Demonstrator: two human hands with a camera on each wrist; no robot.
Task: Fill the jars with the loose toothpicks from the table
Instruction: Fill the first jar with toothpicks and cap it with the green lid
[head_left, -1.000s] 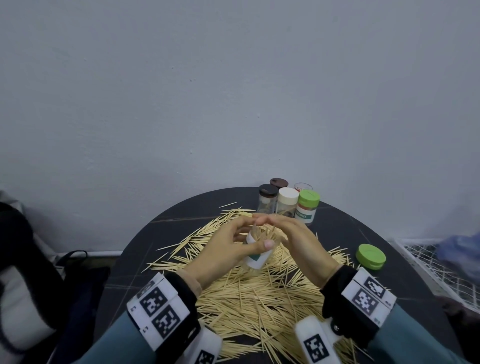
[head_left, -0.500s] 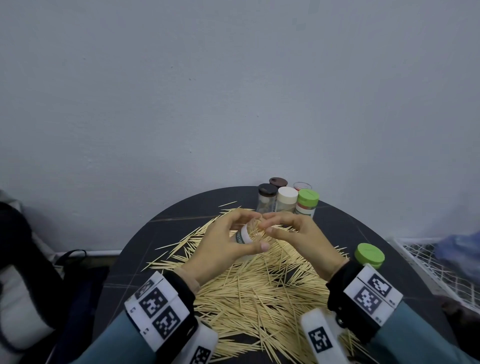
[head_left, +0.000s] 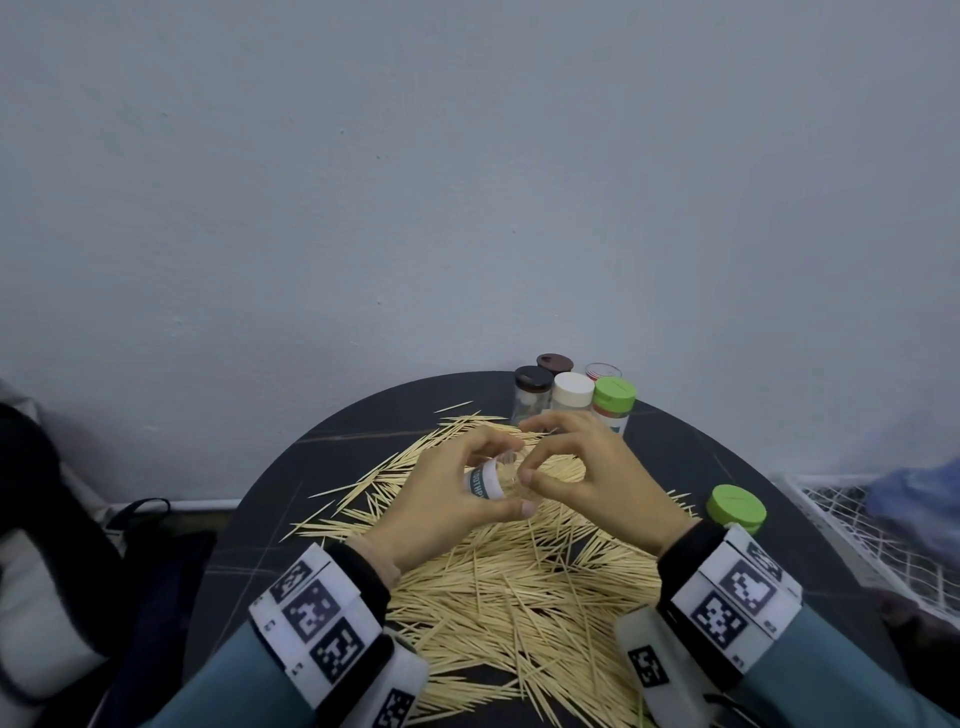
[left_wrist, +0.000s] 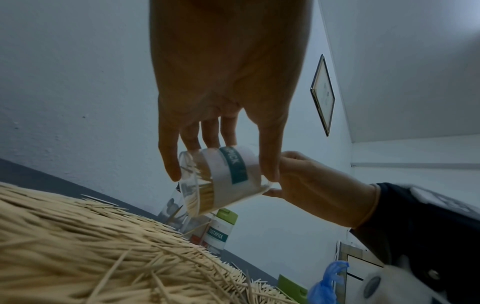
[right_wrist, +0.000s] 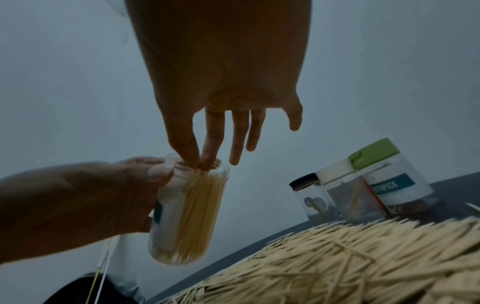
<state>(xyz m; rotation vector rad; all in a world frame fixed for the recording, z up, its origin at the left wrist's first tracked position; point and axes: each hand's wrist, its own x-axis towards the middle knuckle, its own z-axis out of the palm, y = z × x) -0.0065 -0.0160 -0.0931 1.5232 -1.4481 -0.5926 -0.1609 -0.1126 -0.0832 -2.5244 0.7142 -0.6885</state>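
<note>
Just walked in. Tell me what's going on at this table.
A person is packing toothpicks into jars. The left hand grips an open, lidless toothpick jar, partly full, above the loose toothpick pile. The right hand pinches toothpicks at its mouth. Several capped jars stand at the table's far edge; a green lid lies near the right wrist.

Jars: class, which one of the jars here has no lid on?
The jar gripped in the left hand, lifted above the toothpick pile; its mouth is uncovered, whereas the four clearly visible at the back wear caps.

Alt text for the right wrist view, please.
The right hand pinches toothpicks at the mouth of a clear jar, nearly full, gripped by the left hand. Three capped jars stand behind a loose toothpick pile.
</note>
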